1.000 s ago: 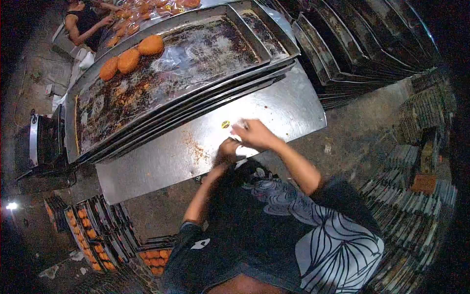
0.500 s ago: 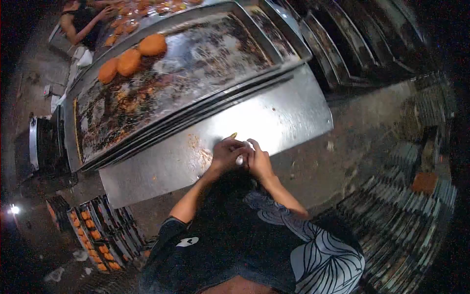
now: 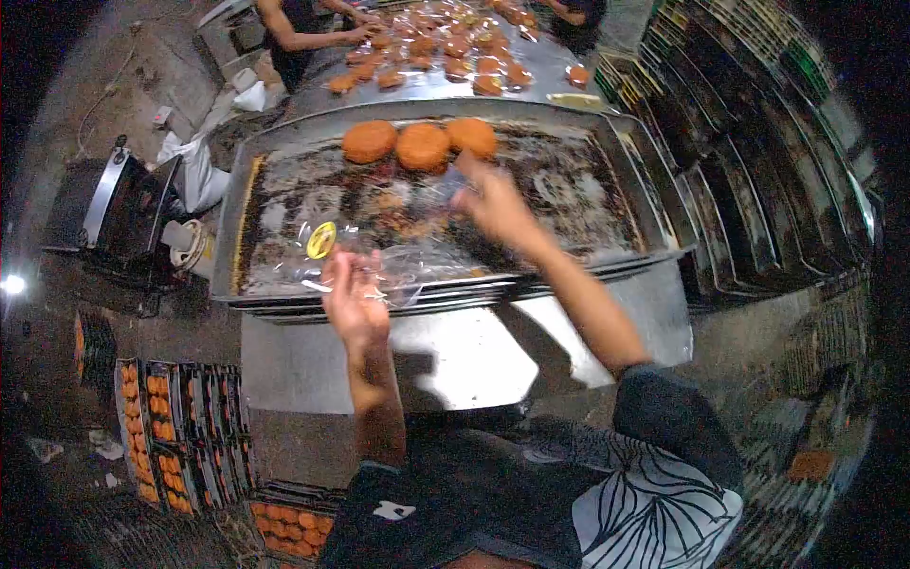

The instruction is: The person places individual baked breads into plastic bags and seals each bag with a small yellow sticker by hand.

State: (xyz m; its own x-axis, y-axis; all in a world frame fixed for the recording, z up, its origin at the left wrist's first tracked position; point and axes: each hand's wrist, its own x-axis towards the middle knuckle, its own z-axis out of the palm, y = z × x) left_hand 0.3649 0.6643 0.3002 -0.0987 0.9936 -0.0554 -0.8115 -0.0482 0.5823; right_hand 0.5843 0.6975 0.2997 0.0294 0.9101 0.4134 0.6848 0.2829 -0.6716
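Note:
My left hand point(image 3: 356, 302) holds a clear plastic bag point(image 3: 403, 270) with a yellow oval label point(image 3: 321, 240) over the near left side of a large baking tray point(image 3: 607, 204). Three round orange-brown buns sit at the tray's far side: a left bun point(image 3: 369, 141), a middle bun point(image 3: 423, 147) and a right bun point(image 3: 472, 137). Blurred by motion, my right hand point(image 3: 500, 207) is stretched over the tray, thumb and forefinger apart. Its fingertips come right up to the near edge of the right bun.
Beyond the tray, many bagged buns point(image 3: 455, 68) cover a metal table point(image 3: 318, 87), where other people's hands point(image 3: 360, 30) work. Stacked trays point(image 3: 749, 209) stand at the right. Racks of buns point(image 3: 166, 417) are at the lower left. The metal worktop point(image 3: 294, 365) shows a bright light patch.
My hands were together low over the metal worktop; now they are apart above the tray, right one farther forward. The plastic bag shows spread in my left hand. The view has turned.

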